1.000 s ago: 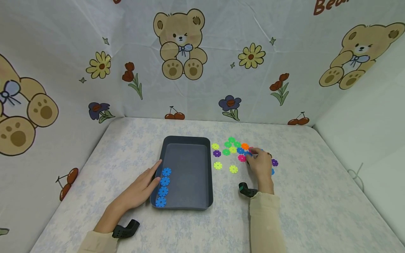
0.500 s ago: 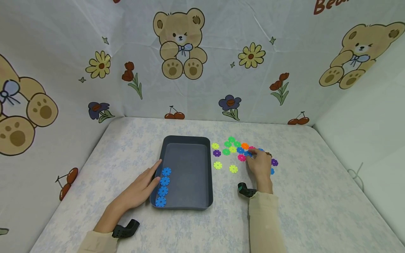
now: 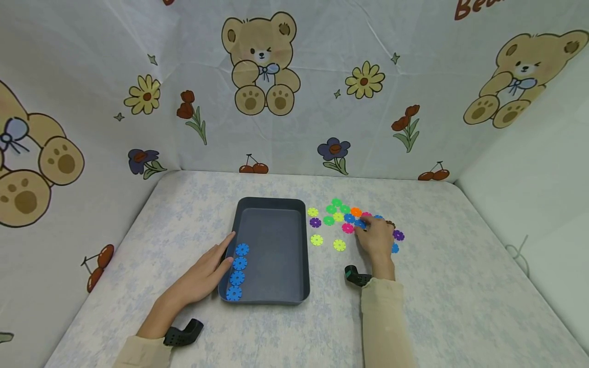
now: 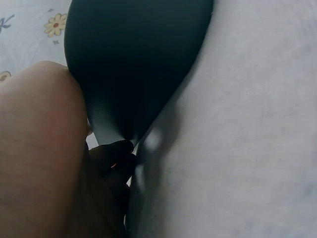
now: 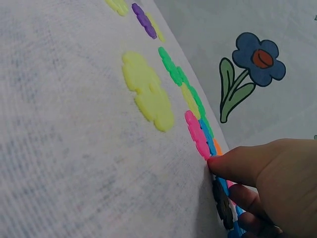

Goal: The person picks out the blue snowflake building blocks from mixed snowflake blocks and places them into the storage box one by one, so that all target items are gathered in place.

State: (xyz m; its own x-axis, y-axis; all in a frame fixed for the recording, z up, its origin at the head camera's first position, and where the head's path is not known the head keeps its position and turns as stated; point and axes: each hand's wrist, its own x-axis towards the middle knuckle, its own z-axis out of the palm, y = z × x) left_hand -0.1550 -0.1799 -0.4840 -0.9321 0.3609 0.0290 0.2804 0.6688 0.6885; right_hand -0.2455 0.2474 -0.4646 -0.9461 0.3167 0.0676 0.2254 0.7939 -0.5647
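My left hand (image 3: 207,271) rests along the left rim of a dark grey baking tray (image 3: 276,255), fingers extended, thumb reaching over the rim. The left wrist view shows the tray's dark wall (image 4: 133,59) close beside the hand. Inside the tray, several blue notched plastic discs (image 3: 236,278) lie in a column along the left side. Right of the tray, my right hand (image 3: 377,239) is down among loose discs, thumb and forefinger at a blue disc (image 3: 360,224). Its thumb tip is right at a pink disc (image 5: 198,134). I cannot tell whether the fingers pinch the blue disc.
Green discs (image 3: 345,209), an orange disc (image 3: 356,211), yellow discs (image 3: 339,245) and a purple disc (image 3: 315,222) lie flat around the right hand. Another purple disc (image 3: 398,235) and a blue disc (image 3: 395,248) lie right of it. A printed cloth backdrop (image 3: 308,128) stands behind the table.
The right hand has shifted slightly left, and the pink disc beside its thumb has slid a little left. The left hand, the tray and the discs in it have stayed put.
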